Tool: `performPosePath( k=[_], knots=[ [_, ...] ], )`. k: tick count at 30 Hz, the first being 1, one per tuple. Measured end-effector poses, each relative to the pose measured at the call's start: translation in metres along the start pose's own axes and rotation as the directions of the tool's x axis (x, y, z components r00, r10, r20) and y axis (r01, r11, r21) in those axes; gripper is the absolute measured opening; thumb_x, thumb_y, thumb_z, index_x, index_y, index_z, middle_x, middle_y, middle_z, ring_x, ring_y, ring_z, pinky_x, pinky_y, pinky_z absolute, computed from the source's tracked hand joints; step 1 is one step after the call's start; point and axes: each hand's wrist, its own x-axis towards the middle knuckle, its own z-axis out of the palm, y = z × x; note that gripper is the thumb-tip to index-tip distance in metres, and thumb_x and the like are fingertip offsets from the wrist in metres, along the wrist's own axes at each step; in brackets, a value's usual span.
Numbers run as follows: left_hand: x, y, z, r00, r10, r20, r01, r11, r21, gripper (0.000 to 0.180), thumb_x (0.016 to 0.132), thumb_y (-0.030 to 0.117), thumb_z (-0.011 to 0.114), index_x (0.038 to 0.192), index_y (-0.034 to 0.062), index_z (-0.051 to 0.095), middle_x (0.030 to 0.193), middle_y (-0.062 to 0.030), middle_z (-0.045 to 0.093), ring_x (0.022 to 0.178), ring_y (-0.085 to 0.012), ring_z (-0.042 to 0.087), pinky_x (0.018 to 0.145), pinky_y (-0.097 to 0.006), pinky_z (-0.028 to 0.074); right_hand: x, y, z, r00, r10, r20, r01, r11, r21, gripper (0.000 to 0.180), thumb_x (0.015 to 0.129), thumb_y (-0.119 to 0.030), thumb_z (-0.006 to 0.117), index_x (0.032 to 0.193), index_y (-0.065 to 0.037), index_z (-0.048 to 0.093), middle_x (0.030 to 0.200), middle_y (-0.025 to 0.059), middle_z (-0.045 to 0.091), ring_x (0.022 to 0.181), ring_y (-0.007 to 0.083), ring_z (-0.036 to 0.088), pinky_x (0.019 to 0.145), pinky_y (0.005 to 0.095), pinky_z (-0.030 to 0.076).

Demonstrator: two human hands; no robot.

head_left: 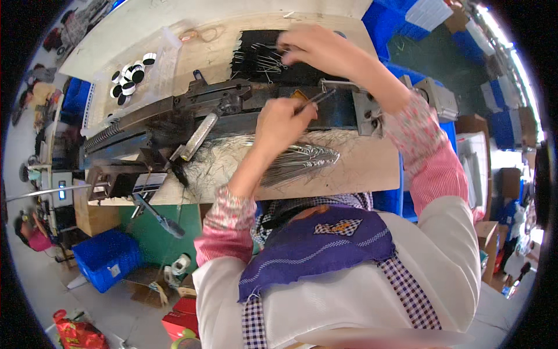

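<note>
My left hand is closed around a dark slim tool, whose tip points toward the right end of a long dark metal machine. The tool's exact kind is hard to make out. Beyond the machine, my right hand hovers at a black mat, its fingers curled and smeared by motion. Several thin bent metal wires are scattered on that mat, close to my right fingertips. Below my left wrist, a bundle of long looped wires lies on the wooden table.
A clear plastic tray with several black-and-white round pieces stands at the far left. A lever with a dark grip hangs off the table's front edge. Blue bins stand on the floor at left, and more blue containers at right.
</note>
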Motion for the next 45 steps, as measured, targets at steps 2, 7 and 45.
performPosePath(
  k=[2, 7, 45],
  knots=[
    [0.018, -0.011, 0.000, 0.999, 0.045, -0.013, -0.045, 0.999, -0.004, 0.026, 0.083, 0.030, 0.059, 0.078, 0.0071, 0.071, 0.068, -0.0164, 0.064, 0.069, -0.0344, 0.063, 0.064, -0.040, 0.049, -0.035, -0.011, -0.021, 0.990, -0.009, 0.144, -0.015, 0.986, 0.165, 0.023, 0.081, -0.020, 0.065, 0.094, -0.003, 0.058, 0.090, 0.0115, 0.056, 0.084, 0.0312, 0.056, 0.071, 0.0367, 0.045],
    [0.007, 0.010, -0.024, 0.935, 0.336, -0.109, -0.204, 0.764, 0.612, 0.015, 0.075, 0.020, 0.061, 0.076, 0.0069, 0.069, 0.071, -0.0090, 0.064, 0.070, -0.0286, 0.064, 0.062, -0.038, 0.051, -0.056, -0.017, -0.001, 0.984, -0.179, 0.006, 0.178, 0.981, 0.071, 0.017, 0.077, -0.015, 0.065, 0.091, -0.005, 0.060, 0.080, 0.0104, 0.056, 0.080, 0.0302, 0.059, 0.069, 0.0391, 0.049],
    [-0.145, -0.145, -0.095, 0.566, -0.707, -0.425, 0.013, 0.523, -0.852, 0.047, 0.096, 0.043, 0.046, 0.089, 0.0002, 0.065, 0.058, -0.0019, 0.053, 0.041, -0.0096, 0.040, 0.039, -0.024, 0.026, -0.087, -0.032, 0.100, 0.861, 0.506, -0.048, -0.507, 0.850, -0.142, 0.040, 0.080, -0.002, 0.053, 0.119, -0.005, 0.046, 0.091, 0.0185, 0.059, 0.080, 0.0394, 0.064, 0.064, 0.0473, 0.053]
  ],
)
